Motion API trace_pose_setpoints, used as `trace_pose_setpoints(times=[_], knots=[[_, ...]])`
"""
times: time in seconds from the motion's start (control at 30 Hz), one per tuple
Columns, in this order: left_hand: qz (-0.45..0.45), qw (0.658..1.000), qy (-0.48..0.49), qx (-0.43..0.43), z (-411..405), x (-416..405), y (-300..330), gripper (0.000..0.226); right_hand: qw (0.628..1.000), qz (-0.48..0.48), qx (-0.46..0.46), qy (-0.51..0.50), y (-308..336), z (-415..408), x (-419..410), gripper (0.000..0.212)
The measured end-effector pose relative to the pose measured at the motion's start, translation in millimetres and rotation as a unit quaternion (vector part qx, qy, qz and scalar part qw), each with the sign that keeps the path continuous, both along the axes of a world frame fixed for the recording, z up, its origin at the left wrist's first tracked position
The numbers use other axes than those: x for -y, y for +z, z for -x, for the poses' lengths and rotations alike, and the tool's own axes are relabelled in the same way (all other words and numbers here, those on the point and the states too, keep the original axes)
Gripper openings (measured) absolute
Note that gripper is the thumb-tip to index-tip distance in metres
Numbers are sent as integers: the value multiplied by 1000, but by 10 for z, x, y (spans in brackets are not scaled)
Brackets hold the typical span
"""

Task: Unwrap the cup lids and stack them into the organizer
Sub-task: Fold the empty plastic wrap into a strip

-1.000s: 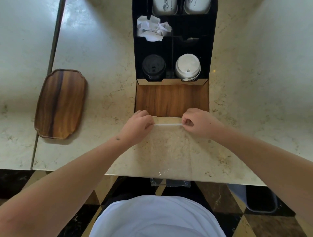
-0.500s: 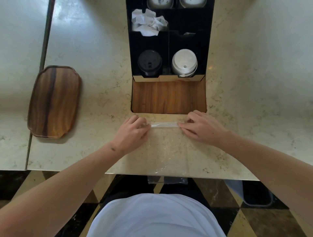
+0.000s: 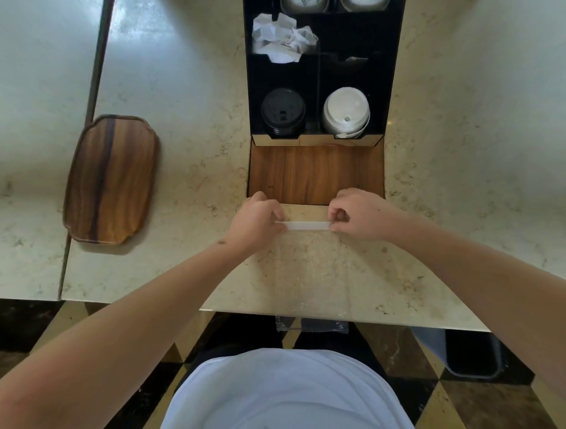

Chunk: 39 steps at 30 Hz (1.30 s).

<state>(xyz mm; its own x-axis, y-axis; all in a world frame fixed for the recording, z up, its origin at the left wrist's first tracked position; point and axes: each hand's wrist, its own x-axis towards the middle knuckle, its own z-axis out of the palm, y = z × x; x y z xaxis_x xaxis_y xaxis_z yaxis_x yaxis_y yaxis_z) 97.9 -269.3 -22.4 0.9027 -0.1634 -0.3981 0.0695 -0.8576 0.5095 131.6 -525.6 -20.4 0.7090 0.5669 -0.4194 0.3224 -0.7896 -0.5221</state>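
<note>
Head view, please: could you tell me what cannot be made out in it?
- Two white items at the organizer's far end: cut off by the top edge.
- Ends of the white strip: hidden under the fingers of the left hand and right hand.
- Dark bin on the floor: partly hidden by the counter.

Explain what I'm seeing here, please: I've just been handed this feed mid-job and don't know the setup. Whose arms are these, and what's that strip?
There is no machine: a person wears one camera on the head, looking down at their own arms. The left hand and right hand each pinch an end of a clear plastic wrapper, folded into a white strip at the top, lying flat on the marble counter. Behind it stands a black organizer holding black lids, white lids and crumpled paper. A wooden tray lies to the left.
</note>
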Motion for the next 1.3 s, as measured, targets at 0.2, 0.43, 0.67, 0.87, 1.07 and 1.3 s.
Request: trace_pose_setpoints(times=[0.2,0.43,0.67,0.87,1.07,1.3], knots=[[20,979,-148,140,112,-148,-32,4,997,-27,68,26,6,101,-43,10],[-23,908,-310,282,228,-291,-142,8,963,-46,227,141,-56,266,27,19],[-60,915,-305,256,381,-372,-110,26,967,-38,212,138,-42,363,145,28],[-16,975,-142,171,294,-129,-13,13,990,-32,136,14,7,303,2,12],[6,994,-91,63,136,-14,-66,13,999,10,1,-31,38,147,-67,5],[-1,976,-196,90,104,-61,-59,8,999,7,32,23,37,170,-55,8]])
